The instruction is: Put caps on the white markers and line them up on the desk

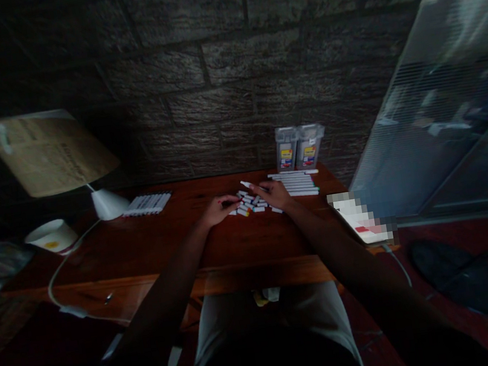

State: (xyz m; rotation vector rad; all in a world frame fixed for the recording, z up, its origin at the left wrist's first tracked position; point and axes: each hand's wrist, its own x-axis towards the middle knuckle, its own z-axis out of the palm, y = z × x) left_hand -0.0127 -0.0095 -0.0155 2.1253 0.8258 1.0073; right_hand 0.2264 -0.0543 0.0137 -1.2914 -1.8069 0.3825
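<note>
Holding white marker (245, 183) betw. closed fingertips, R grip (277, 193) is pointing it L. Short white pcs. (259, 209) are lying betw. grips. L grip (217, 210) is showing narrow finger gap, contents unclear. Marker row (298, 184) is lying rt. of R grip.

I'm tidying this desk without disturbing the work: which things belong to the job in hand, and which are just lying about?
Likely part of the job:
white pen in the right hand
small caps by the left hand
right-hand pen row
pen row near the lamp
two plastic boxes

Apparently just lying about:
lamp
white cup
white cord
</note>
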